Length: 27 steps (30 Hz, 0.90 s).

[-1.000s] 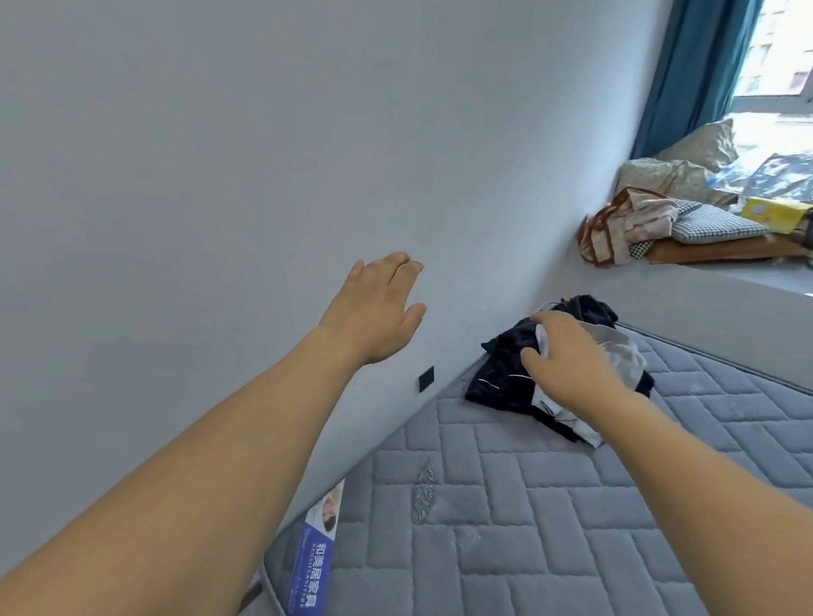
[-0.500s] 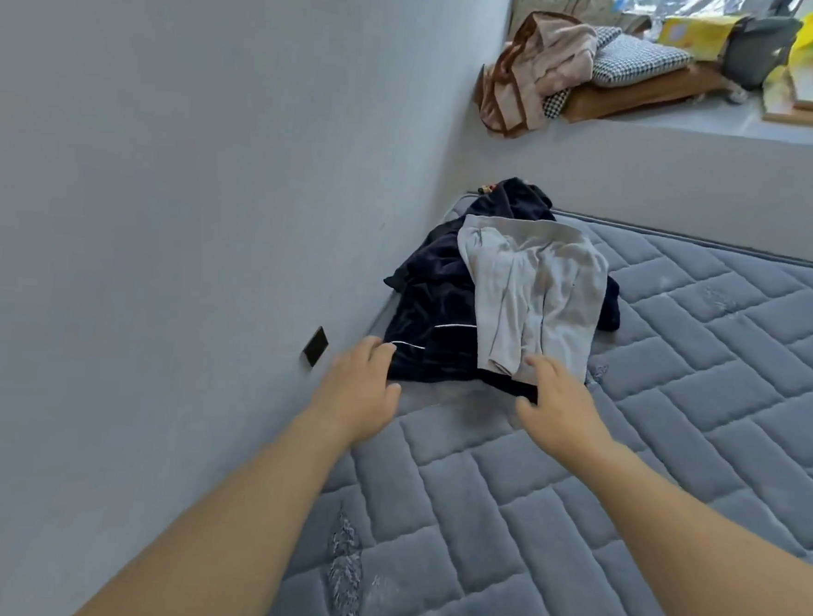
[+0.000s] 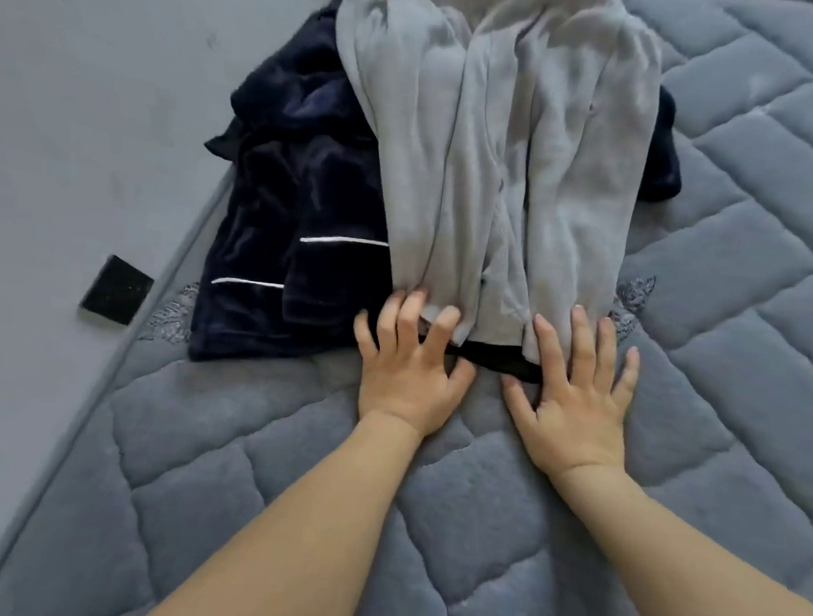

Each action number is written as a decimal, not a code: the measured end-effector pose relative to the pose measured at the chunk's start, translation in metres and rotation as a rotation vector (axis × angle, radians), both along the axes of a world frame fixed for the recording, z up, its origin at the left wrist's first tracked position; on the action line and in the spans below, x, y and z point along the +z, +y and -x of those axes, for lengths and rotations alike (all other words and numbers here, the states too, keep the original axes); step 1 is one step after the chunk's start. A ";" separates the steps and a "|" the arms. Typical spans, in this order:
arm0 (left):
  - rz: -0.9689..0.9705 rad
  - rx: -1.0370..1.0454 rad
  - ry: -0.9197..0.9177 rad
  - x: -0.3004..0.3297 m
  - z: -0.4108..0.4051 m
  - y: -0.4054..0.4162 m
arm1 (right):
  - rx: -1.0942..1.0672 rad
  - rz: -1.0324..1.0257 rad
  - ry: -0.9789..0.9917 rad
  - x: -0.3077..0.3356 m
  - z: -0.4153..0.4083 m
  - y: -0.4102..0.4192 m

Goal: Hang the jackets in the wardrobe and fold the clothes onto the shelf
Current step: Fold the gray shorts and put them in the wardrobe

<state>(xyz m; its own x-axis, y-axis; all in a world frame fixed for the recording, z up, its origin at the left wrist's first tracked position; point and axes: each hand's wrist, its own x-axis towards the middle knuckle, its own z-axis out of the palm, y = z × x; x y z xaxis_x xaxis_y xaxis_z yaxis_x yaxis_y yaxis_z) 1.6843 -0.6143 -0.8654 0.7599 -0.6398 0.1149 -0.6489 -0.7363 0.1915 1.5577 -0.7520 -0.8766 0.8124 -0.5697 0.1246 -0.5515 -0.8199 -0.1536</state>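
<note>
- I see the grey garment (image 3: 502,146) cut off at the top edge; it lies over the navy garment (image 3: 287,203), hiding most of it.
- My left hand (image 3: 406,380) curls its fingertips at the grey hem; whether it pinches, I cannot tell.
- My right hand (image 3: 575,406) lies flat, fingers spread, touching that hem.
- Both garments rest on the quilted mattress (image 3: 475,529) beside the wall (image 3: 97,93), which bears 1 black patch (image 3: 117,290).
</note>
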 end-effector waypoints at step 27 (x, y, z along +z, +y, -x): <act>-0.227 0.046 -0.205 0.027 0.086 0.029 | 0.060 -0.060 -0.091 0.035 0.036 0.019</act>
